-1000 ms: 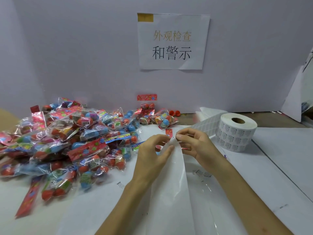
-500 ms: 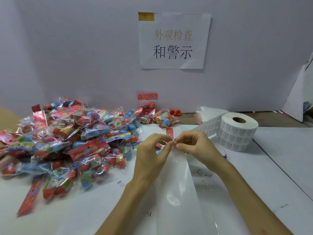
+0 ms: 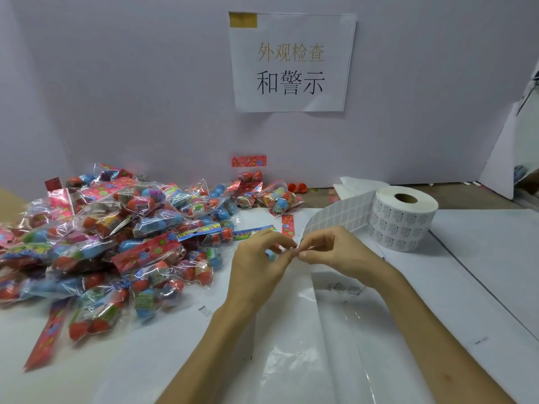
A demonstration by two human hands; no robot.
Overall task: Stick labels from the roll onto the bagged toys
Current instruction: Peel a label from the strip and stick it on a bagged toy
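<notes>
Pinching label strip (image 3: 338, 217) edge: left hand (image 3: 259, 266), right hand (image 3: 335, 252), grips tight; roll (image 3: 404, 220) near.

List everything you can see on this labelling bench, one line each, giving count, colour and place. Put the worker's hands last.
bagged toys: a heap too big to count, clear bags of mostly red and blue toys, left half of the table
label roll: one, white, flat on the table with its core hole up, right of the hands
label strip: one, white, running from the roll to the hands
glossy sheet: one, clear-white, from the hands towards the camera
paper sign: one, white with gold and black characters, back wall
orange caps: two, at the foot of the wall
table: one, covered in white
left hand: one, centre, pinching the strip's end
right hand: one, centre, pinching the same spot
</notes>
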